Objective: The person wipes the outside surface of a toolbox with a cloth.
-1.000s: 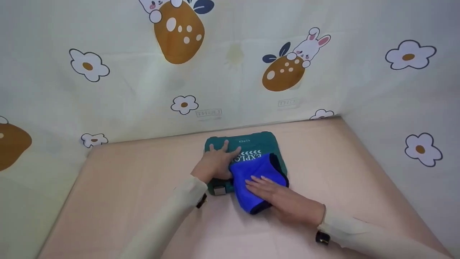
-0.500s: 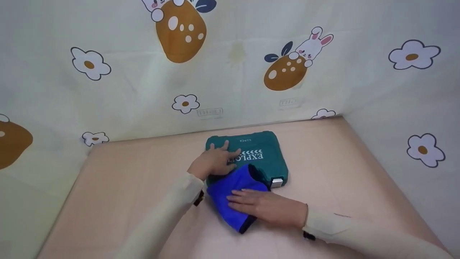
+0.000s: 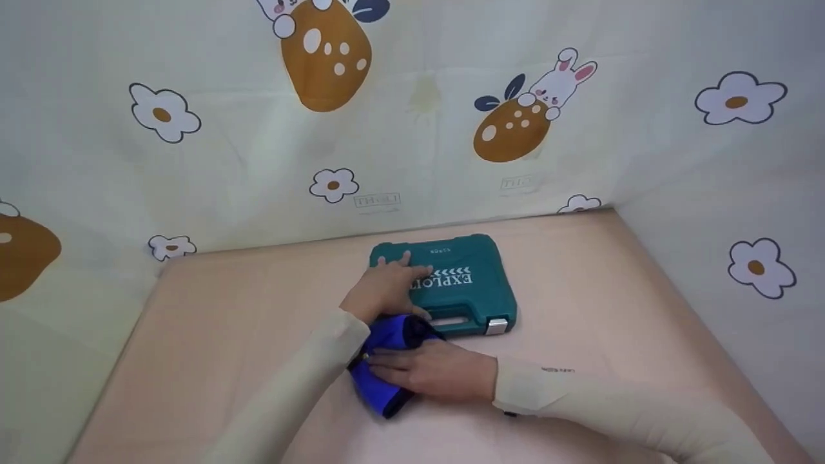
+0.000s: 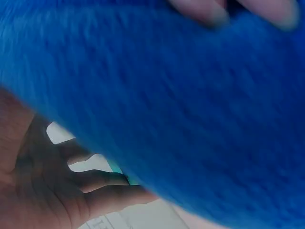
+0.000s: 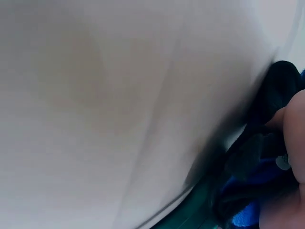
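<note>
A dark green plastic tool case with white lettering and a silver latch lies at the back of the table. On its left part rests my left hand, fingers spread. My right hand holds a blue cloth with black trim at the case's front left corner, beside the left wrist. In the left wrist view the fuzzy blue cloth fills most of the picture, with fingertips at its top edge. Folds of cloth lie against my right hand in the right wrist view.
A pale pink cover lies over the table. Behind it and at both sides hangs a light curtain printed with rabbits, strawberries and flowers. The case stands close to the back edge.
My right hand has moved left with the blue cloth, from over the case's right front to its front left corner. The handle and right latch now show. My left hand stays on the case.
</note>
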`<state>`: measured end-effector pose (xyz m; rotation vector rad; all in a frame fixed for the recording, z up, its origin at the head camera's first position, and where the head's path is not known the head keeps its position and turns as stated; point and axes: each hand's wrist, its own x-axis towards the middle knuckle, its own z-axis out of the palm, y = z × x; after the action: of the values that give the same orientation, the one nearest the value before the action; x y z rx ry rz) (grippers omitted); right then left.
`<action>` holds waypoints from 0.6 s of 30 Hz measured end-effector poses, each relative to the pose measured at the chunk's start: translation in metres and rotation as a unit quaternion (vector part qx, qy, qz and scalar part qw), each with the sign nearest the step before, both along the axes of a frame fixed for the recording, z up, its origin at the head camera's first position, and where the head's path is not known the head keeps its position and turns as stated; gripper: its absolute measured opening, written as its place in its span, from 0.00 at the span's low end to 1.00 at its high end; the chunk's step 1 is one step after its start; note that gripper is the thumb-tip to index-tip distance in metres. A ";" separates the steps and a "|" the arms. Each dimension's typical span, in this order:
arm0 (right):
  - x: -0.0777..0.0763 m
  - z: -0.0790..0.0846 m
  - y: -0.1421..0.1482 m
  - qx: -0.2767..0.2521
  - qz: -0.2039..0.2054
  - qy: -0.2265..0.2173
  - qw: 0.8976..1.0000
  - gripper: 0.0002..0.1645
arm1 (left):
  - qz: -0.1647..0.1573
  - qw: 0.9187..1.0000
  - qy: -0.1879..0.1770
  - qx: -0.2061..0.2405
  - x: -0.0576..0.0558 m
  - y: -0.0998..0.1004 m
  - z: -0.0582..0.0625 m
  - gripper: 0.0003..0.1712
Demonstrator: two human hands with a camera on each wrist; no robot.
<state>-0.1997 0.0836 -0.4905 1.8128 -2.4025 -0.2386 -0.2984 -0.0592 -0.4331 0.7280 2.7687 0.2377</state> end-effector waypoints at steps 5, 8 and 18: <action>-0.008 0.000 -0.008 0.015 0.005 0.102 0.995 0.31 | 0.004 1.000 0.005 0.003 -0.001 0.001 -0.002 0.55; -0.011 0.000 -0.007 0.030 0.009 0.129 0.991 0.32 | 0.009 1.000 0.001 0.005 -0.001 0.002 -0.003 0.56; -0.016 -0.001 0.021 0.048 0.057 0.137 0.988 0.31 | 0.014 1.000 0.012 -0.003 0.001 0.000 -0.003 0.50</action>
<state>-0.2160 0.1047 -0.4913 1.8131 -2.1276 -0.5596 -0.2973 -0.0589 -0.4359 0.6965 2.8032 0.2271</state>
